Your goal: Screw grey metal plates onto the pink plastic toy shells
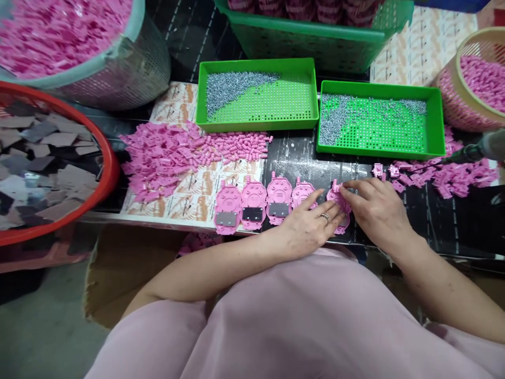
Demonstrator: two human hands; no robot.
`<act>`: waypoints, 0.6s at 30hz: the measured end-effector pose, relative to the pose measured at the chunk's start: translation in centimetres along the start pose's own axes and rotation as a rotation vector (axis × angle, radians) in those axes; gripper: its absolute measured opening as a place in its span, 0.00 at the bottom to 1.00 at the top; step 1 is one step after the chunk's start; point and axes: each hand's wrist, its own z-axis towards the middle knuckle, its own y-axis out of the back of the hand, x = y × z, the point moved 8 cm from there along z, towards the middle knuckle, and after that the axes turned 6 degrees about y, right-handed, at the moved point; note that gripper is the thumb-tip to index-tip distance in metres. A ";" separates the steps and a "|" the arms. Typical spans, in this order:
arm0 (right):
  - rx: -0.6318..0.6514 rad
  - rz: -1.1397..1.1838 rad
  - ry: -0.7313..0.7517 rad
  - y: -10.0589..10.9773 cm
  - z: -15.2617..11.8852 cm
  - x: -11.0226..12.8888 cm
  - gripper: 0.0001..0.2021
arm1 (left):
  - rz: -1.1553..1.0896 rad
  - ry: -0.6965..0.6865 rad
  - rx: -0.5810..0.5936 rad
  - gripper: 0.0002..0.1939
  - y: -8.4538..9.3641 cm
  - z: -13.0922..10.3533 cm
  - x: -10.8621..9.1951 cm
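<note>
A row of pink plastic casing halves, shaped like small walkie-talkies, lies along the table's near edge. Three casings, such as the leftmost casing [229,205], carry a grey or black plate screwed on at the bottom. My left hand [310,226], with a ring, lies with fingers stretched out, over part of the fourth casing [303,190] and on the lower part of the rightmost casing [335,196]. Thumb and fingers of my right hand [379,210] are pinched together at that casing's upper right; whatever they hold is hidden. Small pink clips [377,170] lie just beyond the right hand.
Two green trays [256,126] [381,154] hold small screws. Pink parts [161,158] are heaped at left, more [461,179] at right beside a screwdriver [469,152]. A red basket [112,173] holds flat plates. Other baskets [153,68] [445,100] and a green crate [303,45] stand behind.
</note>
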 end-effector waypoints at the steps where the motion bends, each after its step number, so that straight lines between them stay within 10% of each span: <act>1: 0.019 -0.027 0.025 0.2 0.2 0.3 0.10 | -0.005 -0.004 -0.001 0.17 0.0 0.0 0.0; 18: -0.059 -0.065 -0.175 -0.1 -0.3 0.7 0.11 | -0.068 0.007 -0.048 0.16 0.2 0.0 0.3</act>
